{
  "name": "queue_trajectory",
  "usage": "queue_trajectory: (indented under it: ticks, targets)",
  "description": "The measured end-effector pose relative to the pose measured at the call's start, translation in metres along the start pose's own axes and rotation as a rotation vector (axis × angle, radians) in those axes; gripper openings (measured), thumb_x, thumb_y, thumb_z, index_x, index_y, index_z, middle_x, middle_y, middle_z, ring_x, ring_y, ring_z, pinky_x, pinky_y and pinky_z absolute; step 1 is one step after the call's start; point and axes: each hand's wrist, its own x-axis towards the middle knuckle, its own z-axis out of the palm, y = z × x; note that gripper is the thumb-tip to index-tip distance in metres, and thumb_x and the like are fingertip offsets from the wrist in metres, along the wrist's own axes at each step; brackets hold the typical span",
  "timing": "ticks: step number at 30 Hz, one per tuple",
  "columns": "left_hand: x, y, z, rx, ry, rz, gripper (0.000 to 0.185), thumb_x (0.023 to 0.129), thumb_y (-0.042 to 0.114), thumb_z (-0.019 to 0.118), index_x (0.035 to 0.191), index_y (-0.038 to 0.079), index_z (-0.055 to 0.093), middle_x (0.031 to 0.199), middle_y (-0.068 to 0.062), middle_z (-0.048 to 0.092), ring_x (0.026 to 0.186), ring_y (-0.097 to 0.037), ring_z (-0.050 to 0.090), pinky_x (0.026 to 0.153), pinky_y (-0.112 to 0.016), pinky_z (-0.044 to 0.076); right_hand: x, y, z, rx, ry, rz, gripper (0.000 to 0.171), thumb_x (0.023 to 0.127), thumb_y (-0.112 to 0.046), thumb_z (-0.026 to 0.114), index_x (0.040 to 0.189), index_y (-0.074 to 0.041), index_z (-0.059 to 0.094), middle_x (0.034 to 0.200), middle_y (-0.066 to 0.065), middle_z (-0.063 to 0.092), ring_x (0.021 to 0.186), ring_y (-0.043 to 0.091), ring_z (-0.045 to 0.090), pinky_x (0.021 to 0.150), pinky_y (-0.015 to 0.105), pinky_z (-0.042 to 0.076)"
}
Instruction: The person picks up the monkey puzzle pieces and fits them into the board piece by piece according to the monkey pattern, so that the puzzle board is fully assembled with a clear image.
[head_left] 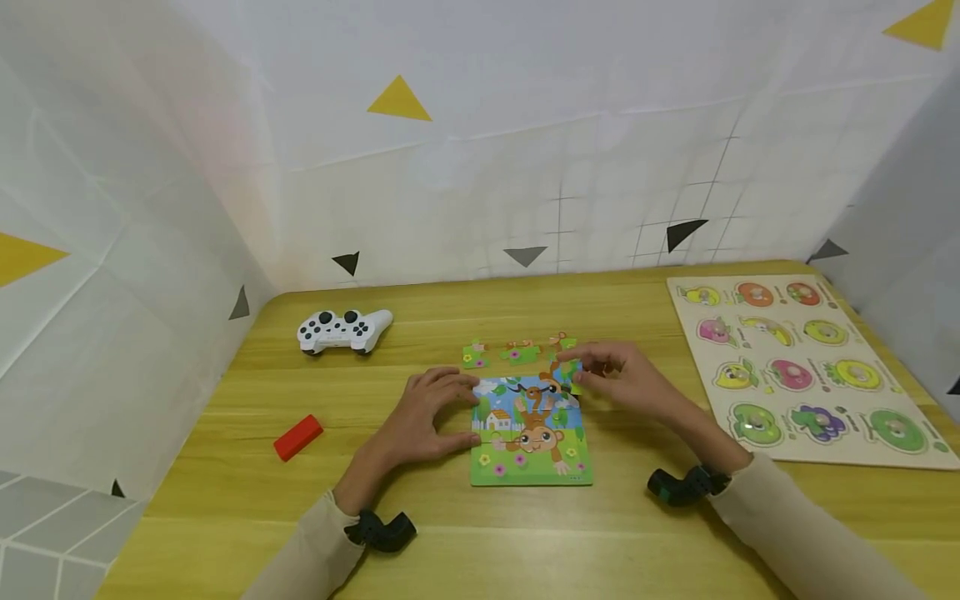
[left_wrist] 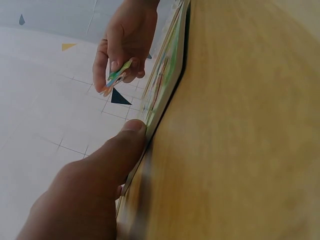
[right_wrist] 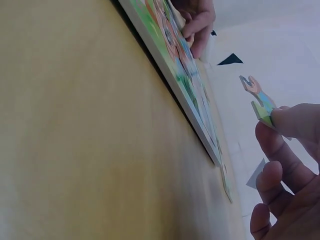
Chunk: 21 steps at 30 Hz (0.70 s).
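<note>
**Piece held over monkey puzzle**

Wooden table (head_left: 225, 433), white sheeted walls behind. Puzzle (head_left: 531, 433) lies flat at centre. Left hand (head_left: 420, 421) rests on its left edge, fingers spread and nearly straight, thumb (left_wrist: 125, 145) against the frame. Right hand (head_left: 630, 379) pinches a piece (left_wrist: 119, 76) just above the far right corner. Loose pieces (head_left: 513, 352) lie just beyond. Risk: a tilted piece could jam or nudge seated pieces; the frame could slide if the left hand lifts.

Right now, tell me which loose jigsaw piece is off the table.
The piece pinched in the right hand, raised over the monkey puzzle board's top right corner. The other loose pieces lie flat on the table behind the board.
</note>
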Motion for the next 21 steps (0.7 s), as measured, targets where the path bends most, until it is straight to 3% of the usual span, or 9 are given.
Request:
queue_trajectory:
  ticks: [8,13,21]
  targets:
    - [0.000,-0.001,0.000,-0.004,0.008,0.005,0.045,0.082,0.063,0.064,0.116,0.033,0.061,0.141,0.009,0.052,0.138,-0.023,0.038,0.103,-0.050,0.029,-0.005,0.009,0.008,-0.012,-0.060,0.021,0.024,0.091,-0.013,0.067,0.112,-0.022,0.071,0.077,0.002,0.060,0.063,0.011,0.047,0.055,0.022,0.042]
    - [0.000,-0.002,0.001,-0.002,0.008,0.006,0.045,0.082,0.063,0.063,0.116,0.033,0.061,0.141,0.009,0.052,0.138,-0.023,0.038,0.103,-0.050,0.029,-0.008,0.002,0.011,-0.022,-0.116,0.063,0.021,0.090,-0.016,0.068,0.110,-0.020,0.071,0.074,0.000,0.059,0.061,0.009,0.046,0.054,0.022,0.041]
    - [0.000,-0.001,0.001,-0.006,0.005,-0.001,0.046,0.082,0.065,0.062,0.116,0.033,0.061,0.141,0.010,0.052,0.139,-0.022,0.038,0.103,-0.051,0.029,-0.011,0.001,0.015,0.008,-0.210,0.024,0.023,0.090,-0.014,0.068,0.112,-0.010,0.069,0.072,0.002,0.060,0.059,0.003,0.044,0.052,0.022,0.041]
